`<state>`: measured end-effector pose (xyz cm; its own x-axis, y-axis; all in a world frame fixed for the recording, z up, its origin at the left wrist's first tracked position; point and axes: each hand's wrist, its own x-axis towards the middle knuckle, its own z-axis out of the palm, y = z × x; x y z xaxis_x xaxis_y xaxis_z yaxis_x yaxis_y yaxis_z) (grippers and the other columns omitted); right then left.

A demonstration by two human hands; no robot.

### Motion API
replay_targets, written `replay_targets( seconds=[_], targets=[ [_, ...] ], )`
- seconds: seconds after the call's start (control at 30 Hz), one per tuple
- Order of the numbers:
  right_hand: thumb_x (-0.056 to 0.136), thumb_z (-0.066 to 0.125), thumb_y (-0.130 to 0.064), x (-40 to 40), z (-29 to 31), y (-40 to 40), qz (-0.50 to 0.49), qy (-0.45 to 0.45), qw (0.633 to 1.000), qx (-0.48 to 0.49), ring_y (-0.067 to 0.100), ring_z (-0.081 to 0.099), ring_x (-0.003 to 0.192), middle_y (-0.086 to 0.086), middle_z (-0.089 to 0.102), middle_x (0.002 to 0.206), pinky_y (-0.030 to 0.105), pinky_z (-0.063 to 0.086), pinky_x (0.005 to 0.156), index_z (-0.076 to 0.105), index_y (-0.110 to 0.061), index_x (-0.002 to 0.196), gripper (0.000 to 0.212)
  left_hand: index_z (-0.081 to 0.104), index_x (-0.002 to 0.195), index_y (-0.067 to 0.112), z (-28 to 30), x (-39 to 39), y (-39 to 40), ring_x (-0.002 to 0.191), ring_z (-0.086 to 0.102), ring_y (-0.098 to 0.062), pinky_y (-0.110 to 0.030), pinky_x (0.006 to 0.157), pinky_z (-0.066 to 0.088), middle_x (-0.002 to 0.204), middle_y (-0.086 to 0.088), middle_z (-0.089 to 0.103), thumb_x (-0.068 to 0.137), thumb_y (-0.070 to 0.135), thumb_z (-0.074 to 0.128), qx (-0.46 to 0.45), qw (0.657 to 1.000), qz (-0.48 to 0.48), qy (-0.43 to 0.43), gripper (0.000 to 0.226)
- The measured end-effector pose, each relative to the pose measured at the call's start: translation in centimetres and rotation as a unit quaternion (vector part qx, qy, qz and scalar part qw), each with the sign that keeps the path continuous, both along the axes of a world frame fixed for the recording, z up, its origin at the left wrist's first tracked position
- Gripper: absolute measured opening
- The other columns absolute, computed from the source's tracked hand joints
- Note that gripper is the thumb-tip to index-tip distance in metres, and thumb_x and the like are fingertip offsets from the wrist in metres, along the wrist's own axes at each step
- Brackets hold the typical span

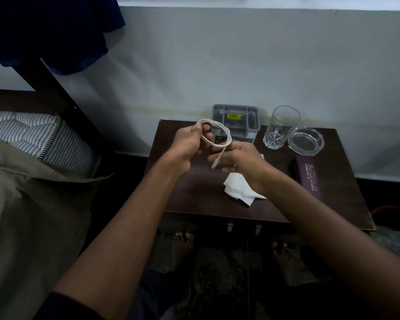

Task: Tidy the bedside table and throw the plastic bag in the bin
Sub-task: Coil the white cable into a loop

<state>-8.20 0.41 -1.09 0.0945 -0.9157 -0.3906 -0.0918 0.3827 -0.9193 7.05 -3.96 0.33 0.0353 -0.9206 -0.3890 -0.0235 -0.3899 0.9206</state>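
Nearest: two bare forearms reaching over the front edge of a dark, wood-grained bedside table (346, 204), smooth and matt, rectangular. Left hand (186, 146): closed on a coil of white charging cable (219, 135), pinching the gathered loops so they hold their round shape. Right hand (238, 161): fingers loosely curled around the free tail of the same cable, whose small plug hangs just before the palm; it probably steers the last length into the coil. Cable: thin, round, flexible, slightly glossy. Beneath the right wrist, lying flat on the tabletop: a crumpled white sheet (237, 189), thin and creased; whether this is the plastic bag or tissue cannot be told, and no bin is in view. Right of it, along the table's side edge: a long purple spectacle case (308, 179), rigid, with pale lettering. Farther back, right: a shallow clear glass ashtray (306, 140), faceted rim, touching or just beside an upright cut-base glass tumbler (281, 127), empty. Rearmost, against the wall: a grey plastic compartment organiser (236, 118), boxy, with a yellow sticker, the likely home for the coiled cable.
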Motion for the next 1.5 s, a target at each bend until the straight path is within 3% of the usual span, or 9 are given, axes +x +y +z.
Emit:
replay_targets(
  seconds=[0.13, 0.33, 0.53, 0.73, 1.0, 1.17, 1.33, 1.43, 1.5],
  targets=[
    [0.102, 0.052, -0.017, -1.1, 0.5, -0.7, -0.068, -0.164, 0.981, 0.076, 0.031, 0.076, 0.100, 0.022, 0.079, 0.115, 0.037, 0.063, 0.089, 0.067, 0.000, 0.128, 0.035, 0.070, 0.106, 0.015, -0.4, 0.6, 0.0, 0.064, 0.059, -0.011, -0.024, 0.055, 0.040, 0.081, 0.000, 0.066, 0.114, 0.026, 0.040, -0.033, 0.995, -0.029, -0.093, 0.032],
    [0.102, 0.064, -0.002, -0.1, -0.4, -0.7, -0.160, -0.139, 0.977, 0.031, 0.036, 0.080, 0.095, 0.023, 0.078, 0.100, 0.036, 0.067, 0.078, 0.069, 0.005, 0.111, 0.012, 0.065, 0.116, 0.020, -1.7, 0.8, -0.8, 0.086, 0.077, -0.024, -0.040, 0.086, 0.060, 0.096, -0.004, 0.080, 0.109, 0.027, 0.047, -0.073, 0.972, -0.088, -0.206, 0.021],
    [0.100, 0.061, 0.010, 0.3, -0.7, -0.9, -0.198, -0.148, 0.968, 0.032, 0.031, 0.079, 0.084, 0.024, 0.074, 0.098, 0.033, 0.067, 0.075, 0.068, 0.003, 0.098, 0.010, 0.064, 0.131, -0.002, -1.1, 0.8, -1.0, 0.072, 0.062, -0.008, -0.010, 0.054, 0.051, 0.099, -0.007, 0.074, 0.114, 0.013, 0.036, -0.027, 0.991, -0.066, -0.111, 0.036],
    [0.098, 0.068, 0.006, 0.7, -1.1, -0.6, -0.184, -0.180, 0.965, 0.058, 0.023, 0.080, 0.078, 0.015, 0.079, 0.086, 0.029, 0.066, 0.074, 0.071, 0.003, 0.097, 0.004, 0.070, 0.124, 0.001, -1.5, 1.8, -1.0, 0.068, 0.074, -0.006, -0.016, 0.057, 0.059, 0.103, -0.013, 0.077, 0.109, 0.011, 0.054, 0.013, 1.000, 0.002, -0.011, 0.024],
    [0.098, 0.069, 0.003, 2.0, -2.5, -1.3, -0.196, -0.209, 0.957, 0.055, 0.019, 0.078, 0.084, 0.014, 0.076, 0.093, 0.026, 0.066, 0.078, 0.070, 0.010, 0.110, 0.013, 0.078, 0.086, 0.027, -2.9, 3.5, -1.7, 0.071, 0.079, -0.010, -0.029, 0.075, 0.063, 0.076, 0.007, 0.081, 0.091, 0.036, 0.080, -0.048, 0.977, 0.021, -0.208, 0.011],
    [0.092, 0.064, 0.016, 4.8, -3.8, -2.7, -0.219, -0.091, 0.969, 0.064, 0.028, 0.075, 0.097, 0.016, 0.075, 0.097, 0.038, 0.061, 0.099, 0.076, -0.001, 0.083, 0.022, 0.075, 0.068, 0.015, -4.9, 4.4, -2.9, 0.064, 0.079, -0.021, -0.039, 0.077, 0.068, 0.068, -0.005, 0.078, 0.088, 0.023, 0.084, 0.007, 0.976, 0.069, -0.205, 0.024],
    [0.080, 0.064, 0.008, 7.7, -5.1, -4.4, -0.209, 0.066, 0.974, 0.059, 0.018, 0.056, 0.064, 0.001, 0.063, 0.062, 0.028, 0.043, 0.058, 0.071, -0.012, 0.062, 0.027, 0.073, 0.060, 0.010, -8.1, 5.2, -4.7, 0.068, 0.080, -0.024, -0.044, 0.081, 0.067, 0.063, -0.007, 0.076, 0.085, 0.012, 0.085, 0.041, 0.976, 0.122, -0.177, 0.028],
    [0.085, 0.062, 0.002, 8.9, -5.2, -4.7, -0.183, 0.089, 0.978, 0.036, 0.014, 0.054, 0.061, -0.004, 0.062, 0.062, 0.025, 0.040, 0.052, 0.072, -0.017, 0.065, 0.029, 0.080, 0.073, 0.013, -10.0, 4.7, -5.8, 0.084, 0.081, -0.027, -0.040, 0.082, 0.066, 0.079, -0.009, 0.081, 0.075, 0.024, 0.081, 0.042, 0.965, 0.115, -0.231, 0.012],
    [0.083, 0.060, -0.001, 9.3, -5.3, -4.8, -0.166, 0.087, 0.982, 0.022, 0.022, 0.069, 0.072, 0.000, 0.074, 0.074, 0.033, 0.055, 0.059, 0.081, -0.020, 0.079, 0.028, 0.082, 0.086, 0.015, -8.4, 3.4, -5.0, 0.096, 0.078, -0.030, -0.036, 0.080, 0.064, 0.090, -0.008, 0.081, 0.076, 0.020, 0.077, 0.036, 0.948, 0.134, -0.286, 0.012]
  ],
)
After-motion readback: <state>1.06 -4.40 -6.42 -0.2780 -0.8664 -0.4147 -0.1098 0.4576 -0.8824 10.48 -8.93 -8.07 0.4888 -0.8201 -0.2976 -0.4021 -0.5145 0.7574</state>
